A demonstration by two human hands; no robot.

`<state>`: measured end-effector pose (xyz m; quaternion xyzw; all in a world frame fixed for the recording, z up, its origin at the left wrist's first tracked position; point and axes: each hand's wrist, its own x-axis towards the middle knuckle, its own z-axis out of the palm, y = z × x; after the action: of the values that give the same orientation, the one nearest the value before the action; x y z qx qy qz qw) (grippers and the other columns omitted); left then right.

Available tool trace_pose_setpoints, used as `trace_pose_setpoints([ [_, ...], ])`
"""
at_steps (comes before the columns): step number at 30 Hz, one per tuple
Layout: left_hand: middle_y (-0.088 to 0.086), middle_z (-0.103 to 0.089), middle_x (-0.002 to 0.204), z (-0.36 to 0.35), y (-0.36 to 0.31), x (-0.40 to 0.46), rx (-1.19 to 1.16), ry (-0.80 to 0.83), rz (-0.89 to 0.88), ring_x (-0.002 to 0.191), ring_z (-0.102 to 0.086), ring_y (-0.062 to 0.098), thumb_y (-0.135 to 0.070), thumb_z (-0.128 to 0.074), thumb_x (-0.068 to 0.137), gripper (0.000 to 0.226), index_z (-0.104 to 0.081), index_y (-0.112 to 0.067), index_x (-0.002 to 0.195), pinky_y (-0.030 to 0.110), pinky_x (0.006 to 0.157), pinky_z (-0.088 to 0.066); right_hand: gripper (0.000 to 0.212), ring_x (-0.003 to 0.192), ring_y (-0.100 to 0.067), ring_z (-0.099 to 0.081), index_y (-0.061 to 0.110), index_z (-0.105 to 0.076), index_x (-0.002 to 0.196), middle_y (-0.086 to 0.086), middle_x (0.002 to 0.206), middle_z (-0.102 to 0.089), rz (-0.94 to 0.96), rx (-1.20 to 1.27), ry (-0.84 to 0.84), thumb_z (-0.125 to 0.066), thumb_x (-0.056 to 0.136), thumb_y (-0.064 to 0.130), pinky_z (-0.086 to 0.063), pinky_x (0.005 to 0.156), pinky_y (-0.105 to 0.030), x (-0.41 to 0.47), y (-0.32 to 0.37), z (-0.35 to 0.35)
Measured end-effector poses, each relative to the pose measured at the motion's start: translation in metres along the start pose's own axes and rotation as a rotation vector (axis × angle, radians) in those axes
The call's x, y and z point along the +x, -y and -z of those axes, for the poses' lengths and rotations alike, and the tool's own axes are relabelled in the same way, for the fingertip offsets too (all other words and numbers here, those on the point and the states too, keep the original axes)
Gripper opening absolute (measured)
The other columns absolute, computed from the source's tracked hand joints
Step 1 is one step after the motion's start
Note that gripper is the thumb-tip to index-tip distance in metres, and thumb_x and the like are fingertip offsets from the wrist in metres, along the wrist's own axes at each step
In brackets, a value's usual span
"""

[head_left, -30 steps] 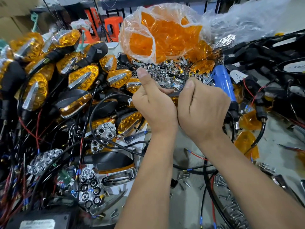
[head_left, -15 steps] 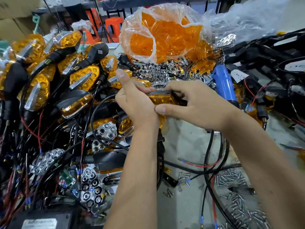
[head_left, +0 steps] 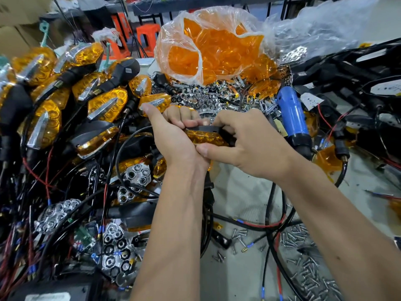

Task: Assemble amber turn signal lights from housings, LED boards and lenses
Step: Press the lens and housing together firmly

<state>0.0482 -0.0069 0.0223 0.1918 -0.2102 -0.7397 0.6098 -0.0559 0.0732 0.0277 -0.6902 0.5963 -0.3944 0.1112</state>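
Left hand (head_left: 173, 135) and right hand (head_left: 249, 137) both gripped amber lens (head_left: 205, 137) on black housing (head_left: 208, 128) — risk: uneven squeeze, lens seating crooked or clip snapping.

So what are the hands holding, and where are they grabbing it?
Both hands hold one turn signal light. The left hand wraps its left end; the right hand pinches its right end, thumb under the amber lens.
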Motion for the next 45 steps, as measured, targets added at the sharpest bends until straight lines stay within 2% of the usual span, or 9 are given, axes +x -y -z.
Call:
trace_pose_setpoints([
  [4,0.003,-0.028,0.050,0.001,-0.003,0.004,0.026,-0.071,-0.015,0.045,-0.032,0.019,-0.058,-0.029,0.109,0.070,-0.029,-0.016,0.052,0.026,0.046,-0.039,0.057,0.054,-0.007,-0.041,0.010,-0.064,0.098,0.013,0.058,-0.047,-0.012,0.018,0.121,-0.071,0.080,0.063,-0.031,0.052,-0.019,0.002,0.001,0.004],
  [9,0.000,-0.041,0.052,0.010,-0.003,0.009,0.102,-0.081,0.175,0.044,-0.043,0.015,-0.065,-0.030,0.106,0.072,-0.036,-0.015,0.053,0.026,0.054,-0.042,0.042,0.050,-0.009,-0.051,0.009,-0.064,0.082,0.005,0.059,-0.060,-0.055,-0.046,0.124,-0.064,0.097,0.048,-0.035,0.049,-0.017,0.001,0.000,-0.001],
  [14,0.007,-0.059,0.069,0.013,-0.011,0.009,0.132,0.209,0.182,0.065,-0.053,0.022,-0.067,-0.016,0.105,0.083,-0.055,-0.011,0.058,0.035,0.074,-0.047,0.055,0.031,-0.012,-0.033,0.006,-0.055,0.077,-0.008,0.058,-0.055,-0.426,0.659,0.246,-0.043,0.108,0.051,-0.024,0.035,-0.014,0.000,0.001,-0.002],
  [18,0.005,-0.056,0.067,0.010,-0.008,0.004,0.145,0.277,0.137,0.060,-0.056,0.019,-0.068,-0.015,0.105,0.081,-0.053,-0.012,0.059,0.029,0.062,-0.051,0.062,0.029,-0.006,-0.027,0.000,-0.062,0.097,-0.004,0.057,-0.048,-0.578,0.934,0.336,-0.040,0.106,0.058,-0.024,0.031,-0.013,0.001,-0.002,0.000],
  [27,0.000,-0.036,0.051,0.004,0.000,0.007,0.205,0.041,0.100,0.046,-0.036,0.016,-0.065,-0.028,0.106,0.075,-0.033,-0.019,0.046,0.026,0.052,-0.040,0.037,0.029,-0.003,-0.023,0.041,-0.074,0.089,0.001,0.057,-0.040,-0.668,1.071,0.363,-0.045,0.105,0.057,-0.018,0.031,-0.012,-0.001,-0.001,-0.011],
  [32,0.000,-0.037,0.052,0.005,0.000,0.007,0.252,-0.034,0.092,0.046,-0.038,0.016,-0.063,-0.029,0.106,0.071,-0.032,-0.017,0.052,0.027,0.053,-0.043,0.037,0.030,-0.008,-0.028,0.034,-0.073,0.106,-0.003,0.055,-0.046,-0.625,0.931,0.309,-0.045,0.104,0.059,-0.023,0.032,-0.013,-0.001,-0.001,-0.016],
  [35,0.000,-0.043,0.048,0.006,0.000,0.010,0.277,-0.147,0.077,0.042,-0.045,0.015,-0.059,-0.031,0.108,0.070,-0.035,-0.015,0.054,0.026,0.055,-0.047,0.052,0.040,-0.023,-0.056,0.010,-0.063,0.096,-0.010,0.063,-0.066,-0.505,0.495,0.194,-0.047,0.103,0.059,-0.044,0.039,-0.029,0.001,-0.002,-0.014],
  [42,0.000,-0.052,0.056,0.008,-0.003,0.010,0.129,-0.140,0.159,0.049,-0.054,0.014,-0.061,-0.032,0.107,0.067,-0.043,-0.015,0.059,0.033,0.071,-0.049,0.048,0.084,-0.012,-0.070,0.018,-0.069,0.114,0.011,0.097,-0.071,-0.130,0.099,0.044,-0.090,0.076,0.039,-0.057,0.080,-0.037,-0.001,-0.010,-0.001],
  [45,0.006,-0.059,0.074,0.011,-0.004,0.011,0.176,-0.034,0.202,0.065,-0.060,0.020,-0.064,-0.027,0.106,0.068,-0.052,-0.013,0.069,0.035,0.073,-0.051,0.043,0.084,-0.019,-0.074,0.020,-0.068,0.120,0.004,0.107,-0.073,-0.136,0.084,-0.061,-0.087,0.082,0.027,-0.060,0.079,-0.045,-0.002,-0.014,-0.001],
])
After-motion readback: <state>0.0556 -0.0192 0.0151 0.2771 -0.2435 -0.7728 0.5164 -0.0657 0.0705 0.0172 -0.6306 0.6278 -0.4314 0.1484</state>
